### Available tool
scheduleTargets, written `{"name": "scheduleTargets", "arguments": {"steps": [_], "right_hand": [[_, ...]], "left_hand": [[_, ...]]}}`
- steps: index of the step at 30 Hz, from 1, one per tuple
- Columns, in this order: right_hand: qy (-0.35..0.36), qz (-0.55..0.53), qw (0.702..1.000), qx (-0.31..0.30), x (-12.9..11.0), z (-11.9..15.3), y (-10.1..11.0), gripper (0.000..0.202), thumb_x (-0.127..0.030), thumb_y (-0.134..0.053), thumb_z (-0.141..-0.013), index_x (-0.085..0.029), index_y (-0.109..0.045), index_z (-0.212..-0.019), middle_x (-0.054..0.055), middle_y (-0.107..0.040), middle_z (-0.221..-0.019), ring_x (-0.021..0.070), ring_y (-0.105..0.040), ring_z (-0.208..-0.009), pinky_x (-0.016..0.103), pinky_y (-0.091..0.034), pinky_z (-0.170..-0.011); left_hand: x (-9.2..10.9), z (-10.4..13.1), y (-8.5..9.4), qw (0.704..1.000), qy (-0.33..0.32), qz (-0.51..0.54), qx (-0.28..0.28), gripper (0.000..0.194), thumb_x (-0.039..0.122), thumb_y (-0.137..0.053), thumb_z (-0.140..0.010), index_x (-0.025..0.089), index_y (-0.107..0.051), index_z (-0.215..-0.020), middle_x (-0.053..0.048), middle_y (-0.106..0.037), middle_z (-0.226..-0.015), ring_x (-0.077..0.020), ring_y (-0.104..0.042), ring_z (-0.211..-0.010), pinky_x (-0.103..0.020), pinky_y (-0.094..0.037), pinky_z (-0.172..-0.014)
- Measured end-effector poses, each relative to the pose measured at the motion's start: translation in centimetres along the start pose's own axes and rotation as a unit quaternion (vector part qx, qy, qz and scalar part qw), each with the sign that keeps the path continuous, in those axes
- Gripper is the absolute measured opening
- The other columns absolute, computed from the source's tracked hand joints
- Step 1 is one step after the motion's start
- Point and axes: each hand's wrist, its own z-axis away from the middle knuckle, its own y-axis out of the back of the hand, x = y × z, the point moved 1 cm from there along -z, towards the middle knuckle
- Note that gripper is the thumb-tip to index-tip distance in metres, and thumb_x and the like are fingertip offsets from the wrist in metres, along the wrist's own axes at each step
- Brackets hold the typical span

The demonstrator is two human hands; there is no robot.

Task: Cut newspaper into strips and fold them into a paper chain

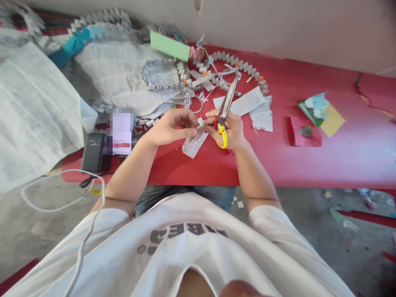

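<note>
Scissors (227, 108) with a yellow handle sit in the right hand (230, 131) above the near edge of the red table (324, 161). Sheets of newspaper (34, 115) cover the table's left end; folded paper chains (238, 66) and cut strips lie just beyond the hands, with coloured card (321, 113) well apart to the right. The scissors' long axis runs away from the person, blades closed, tips up and slightly right. The right hand's fingers curl through the handle; the left hand (170, 128) pinches a small paper piece (194, 142) between thumb and fingertips.
</note>
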Motion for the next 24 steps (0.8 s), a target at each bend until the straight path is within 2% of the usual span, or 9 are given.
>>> {"name": "scheduleTargets", "arguments": {"steps": [3, 6, 9, 11, 13, 17, 20, 22, 24], "right_hand": [[-0.009, 0.024, 1.0, -0.001, 0.0, -0.1, 0.2, 0.037, -0.03, -0.077, -0.093, -0.031, -0.068, -0.13, -0.004, -0.081, -0.094, 0.0159, -0.079, -0.085, 0.034, -0.066, -0.086], [-0.029, 0.044, 0.999, -0.013, 0.2, -0.3, 0.6, 0.04, -0.031, -0.078, -0.093, -0.03, -0.069, -0.132, -0.003, -0.081, -0.096, 0.015, -0.078, -0.083, 0.032, -0.064, -0.083], [-0.043, 0.071, 0.996, -0.023, 0.5, -0.5, 0.8, 0.042, -0.033, -0.079, -0.093, -0.029, -0.07, -0.134, -0.003, -0.08, -0.096, 0.0148, -0.076, -0.08, 0.031, -0.061, -0.079], [-0.057, 0.076, 0.995, -0.015, 0.7, -0.5, 0.9, 0.043, -0.036, -0.079, -0.093, -0.029, -0.069, -0.135, -0.003, -0.08, -0.095, 0.0148, -0.075, -0.078, 0.031, -0.06, -0.078], [-0.073, 0.08, 0.994, -0.002, 1.0, -0.5, 0.8, 0.044, -0.04, -0.08, -0.093, -0.029, -0.069, -0.134, -0.004, -0.078, -0.091, 0.014, -0.072, -0.073, 0.03, -0.059, -0.074], [-0.092, 0.064, 0.993, 0.039, 1.4, -0.7, 0.0, 0.044, -0.052, -0.081, -0.092, -0.031, -0.068, -0.128, -0.005, -0.073, -0.085, 0.0151, -0.07, -0.073, 0.033, -0.059, -0.074], [-0.102, -0.011, 0.989, 0.106, 0.7, -1.2, -0.2, 0.053, -0.068, -0.08, -0.089, -0.032, -0.061, -0.123, -0.005, -0.068, -0.083, 0.0149, -0.068, -0.07, 0.033, -0.06, -0.071], [-0.117, -0.088, 0.981, 0.125, -0.5, -1.6, 0.1, 0.061, -0.076, -0.081, -0.084, -0.034, -0.056, -0.118, -0.007, -0.062, -0.078, 0.0131, -0.061, -0.061, 0.031, -0.056, -0.062], [-0.133, -0.194, 0.966, 0.106, -1.9, -1.7, 0.5, 0.074, -0.087, -0.082, -0.073, -0.034, -0.052, -0.114, -0.006, -0.057, -0.08, 0.0124, -0.056, -0.059, 0.03, -0.053, -0.058]], "left_hand": [[-0.4, 0.0, -0.1, 0.998, -0.01, -0.001, 0.06, 0.03, 0.032, -0.094, -0.081, 0.019, -0.076, -0.101, -0.005, -0.078, -0.095, -0.0173, -0.074, -0.078, -0.03, -0.06, -0.071], [-0.5, 0.0, -0.4, 0.989, -0.046, -0.066, 0.122, 0.031, 0.024, -0.09, -0.083, 0.023, -0.073, -0.109, -0.005, -0.08, -0.108, -0.0166, -0.076, -0.082, -0.03, -0.061, -0.073], [-0.2, 0.2, -0.7, 0.977, -0.077, -0.147, 0.134, 0.015, 0.018, -0.082, -0.085, 0.022, -0.075, -0.098, -0.007, -0.081, -0.118, -0.0186, -0.078, -0.093, -0.031, -0.061, -0.078], [0.1, 0.3, -0.8, 0.974, -0.078, -0.181, 0.114, 0.006, 0.017, -0.075, -0.087, 0.021, -0.078, -0.09, -0.007, -0.083, -0.11, -0.0195, -0.079, -0.093, -0.031, -0.061, -0.08], [0.2, 0.4, -0.9, 0.972, -0.06, -0.205, 0.096, 0.01, 0.02, -0.074, -0.089, 0.02, -0.081, -0.096, -0.006, -0.083, -0.099, -0.0194, -0.078, -0.087, -0.033, -0.061, -0.08], [-0.6, 0.2, -1.1, 0.945, -0.024, -0.296, 0.135, 0.014, 0.033, -0.081, -0.087, 0.02, -0.081, -0.094, -0.003, -0.079, -0.084, -0.0182, -0.071, -0.071, -0.034, -0.056, -0.071], [-1.8, -0.3, -0.5, 0.929, -0.009, -0.307, 0.208, 0.015, 0.031, -0.079, -0.089, 0.02, -0.074, -0.08, -0.001, -0.07, -0.072, -0.0157, -0.061, -0.065, -0.034, -0.048, -0.065], [-2.6, -0.7, 0.6, 0.923, -0.007, -0.244, 0.297, 0.021, 0.034, -0.081, -0.089, 0.021, -0.07, -0.076, 0.001, -0.064, -0.068, -0.0143, -0.057, -0.065, -0.034, -0.044, -0.064], [-3.4, -1.1, 2.2, 0.91, -0.006, -0.135, 0.392, 0.033, 0.044, -0.083, -0.089, 0.022, -0.064, -0.074, 0.002, -0.057, -0.067, -0.0139, -0.055, -0.067, -0.033, -0.043, -0.065]]}}
